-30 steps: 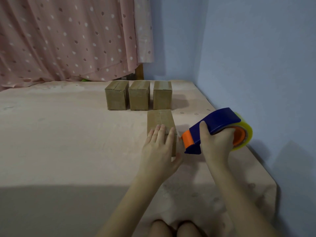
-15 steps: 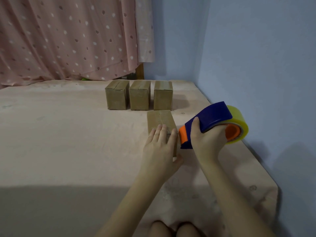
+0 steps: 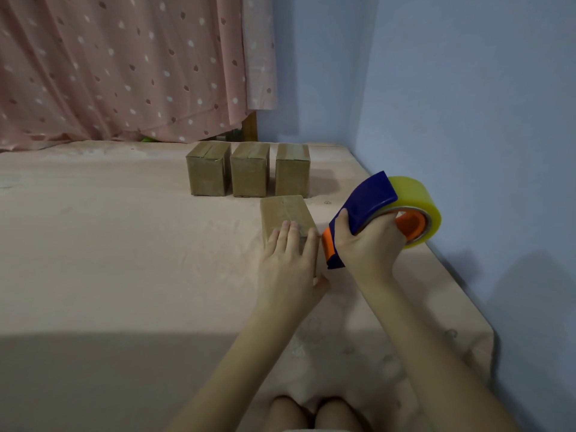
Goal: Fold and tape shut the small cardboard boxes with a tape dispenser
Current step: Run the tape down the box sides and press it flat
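Observation:
A small brown cardboard box lies on the pink sheet right of centre. My left hand rests flat on its near end, fingers straight, thumb down the right side. My right hand grips a blue and orange tape dispenser with a yellowish tape roll, held just right of the box, its orange front end close to my left fingers. Three closed boxes stand in a row behind: the left box, the middle box, the right box.
A blue wall runs along the right, close to the sheet's edge. A pink dotted curtain hangs at the back. My knees show at the bottom. The pink sheet stretches off to the left.
My right hand has brought the dispenser leftward and a little up, closer to the box and my left fingers. My left hand has stayed on the box.

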`<action>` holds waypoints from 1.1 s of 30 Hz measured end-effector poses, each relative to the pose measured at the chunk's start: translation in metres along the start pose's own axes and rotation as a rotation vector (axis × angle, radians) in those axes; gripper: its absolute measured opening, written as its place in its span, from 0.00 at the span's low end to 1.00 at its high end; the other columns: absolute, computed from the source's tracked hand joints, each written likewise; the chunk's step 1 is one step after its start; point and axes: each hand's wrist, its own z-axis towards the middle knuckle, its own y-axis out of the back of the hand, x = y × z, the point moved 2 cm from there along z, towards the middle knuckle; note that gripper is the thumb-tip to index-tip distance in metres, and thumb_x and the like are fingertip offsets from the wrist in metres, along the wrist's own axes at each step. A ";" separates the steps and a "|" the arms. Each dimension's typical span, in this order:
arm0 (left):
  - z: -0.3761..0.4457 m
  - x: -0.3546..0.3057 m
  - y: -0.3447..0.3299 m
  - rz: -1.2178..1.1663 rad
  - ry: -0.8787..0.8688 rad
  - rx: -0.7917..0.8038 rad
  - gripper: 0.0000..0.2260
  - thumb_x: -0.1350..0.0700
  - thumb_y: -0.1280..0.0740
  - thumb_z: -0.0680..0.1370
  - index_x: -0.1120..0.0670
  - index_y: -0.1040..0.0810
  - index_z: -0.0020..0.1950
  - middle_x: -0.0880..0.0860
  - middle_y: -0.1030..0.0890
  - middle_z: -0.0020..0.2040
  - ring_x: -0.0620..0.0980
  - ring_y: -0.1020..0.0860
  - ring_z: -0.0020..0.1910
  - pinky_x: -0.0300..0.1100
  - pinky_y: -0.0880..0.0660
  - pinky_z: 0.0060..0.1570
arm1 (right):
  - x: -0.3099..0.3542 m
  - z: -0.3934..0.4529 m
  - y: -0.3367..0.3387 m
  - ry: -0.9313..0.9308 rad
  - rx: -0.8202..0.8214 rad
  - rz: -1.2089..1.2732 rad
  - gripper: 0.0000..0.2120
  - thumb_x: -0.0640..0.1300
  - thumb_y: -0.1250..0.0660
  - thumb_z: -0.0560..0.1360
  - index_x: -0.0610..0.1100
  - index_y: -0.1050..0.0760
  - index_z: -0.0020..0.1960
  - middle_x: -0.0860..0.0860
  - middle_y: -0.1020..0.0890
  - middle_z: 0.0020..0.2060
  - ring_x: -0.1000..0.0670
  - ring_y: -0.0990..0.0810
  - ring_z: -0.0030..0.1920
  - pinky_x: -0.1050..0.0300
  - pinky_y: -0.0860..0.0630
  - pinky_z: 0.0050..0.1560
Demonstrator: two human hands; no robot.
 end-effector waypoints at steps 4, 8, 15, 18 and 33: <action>0.000 0.000 0.000 0.022 0.005 -0.007 0.38 0.44 0.21 0.56 0.57 0.22 0.62 0.61 0.20 0.58 0.61 0.23 0.61 0.53 0.28 0.61 | 0.003 0.005 -0.009 0.023 0.010 -0.014 0.23 0.53 0.33 0.69 0.35 0.26 0.53 0.43 0.18 0.41 0.47 0.20 0.38 0.72 0.37 0.34; 0.000 0.001 -0.001 0.019 -0.009 -0.016 0.37 0.46 0.22 0.55 0.58 0.22 0.62 0.61 0.20 0.58 0.62 0.23 0.61 0.53 0.28 0.61 | 0.000 0.012 -0.009 0.036 -0.010 0.009 0.25 0.58 0.39 0.70 0.35 0.26 0.51 0.44 0.19 0.39 0.48 0.21 0.36 0.72 0.39 0.33; -0.001 -0.001 0.000 0.009 0.013 -0.027 0.35 0.47 0.21 0.57 0.58 0.22 0.61 0.63 0.20 0.58 0.62 0.23 0.61 0.54 0.28 0.61 | -0.001 0.008 -0.004 0.059 0.005 -0.037 0.21 0.51 0.33 0.69 0.35 0.26 0.51 0.43 0.19 0.39 0.46 0.21 0.37 0.72 0.38 0.33; -0.002 -0.003 -0.002 0.033 0.014 -0.024 0.35 0.46 0.21 0.58 0.57 0.22 0.61 0.63 0.21 0.59 0.62 0.24 0.62 0.54 0.28 0.61 | -0.006 0.002 0.008 0.025 -0.039 -0.018 0.21 0.49 0.32 0.68 0.34 0.27 0.52 0.42 0.19 0.39 0.49 0.23 0.36 0.71 0.38 0.33; -0.005 -0.001 -0.010 0.127 -0.042 0.008 0.34 0.43 0.22 0.61 0.52 0.23 0.64 0.65 0.22 0.60 0.64 0.24 0.61 0.56 0.27 0.60 | -0.002 0.013 0.007 0.012 -0.038 0.031 0.20 0.48 0.31 0.69 0.34 0.29 0.53 0.42 0.19 0.40 0.52 0.25 0.37 0.70 0.35 0.33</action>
